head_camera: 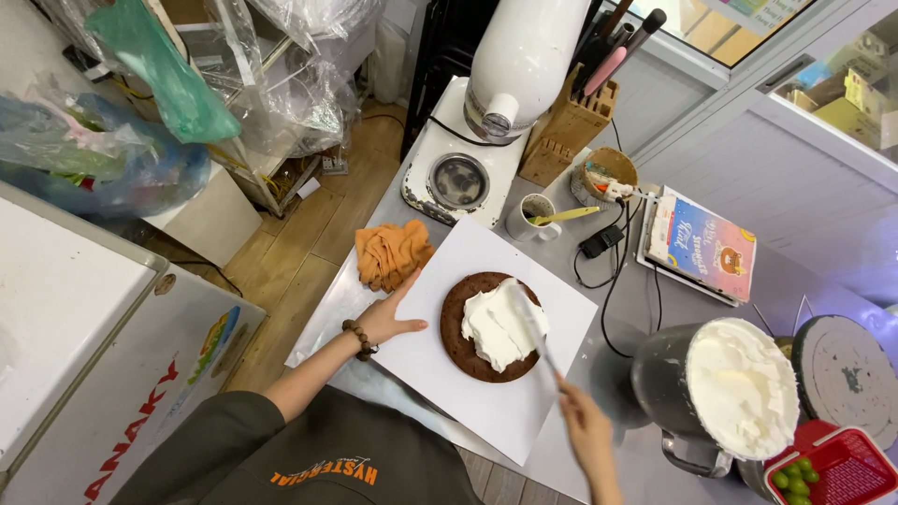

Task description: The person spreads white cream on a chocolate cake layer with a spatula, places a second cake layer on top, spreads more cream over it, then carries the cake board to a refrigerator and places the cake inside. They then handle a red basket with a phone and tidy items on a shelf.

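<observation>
Right hand (pixel 587 432) fingers gripping thin metal spatula (pixel 533 329), fluffy cream on round cake (pixel 458 327), left hand (pixel 385 320) flat on paper (pixel 505 402)

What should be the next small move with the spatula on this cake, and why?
Probably sweep the spatula in the right hand leftward: the cream covers only the right part of the brown cake, while the left hand steadies the white board.

spatula blade (pixel 529 323) motion-blurred; red basket (pixel 842 472) & mixer (pixel 524 56) cut off by frame edges.
</observation>
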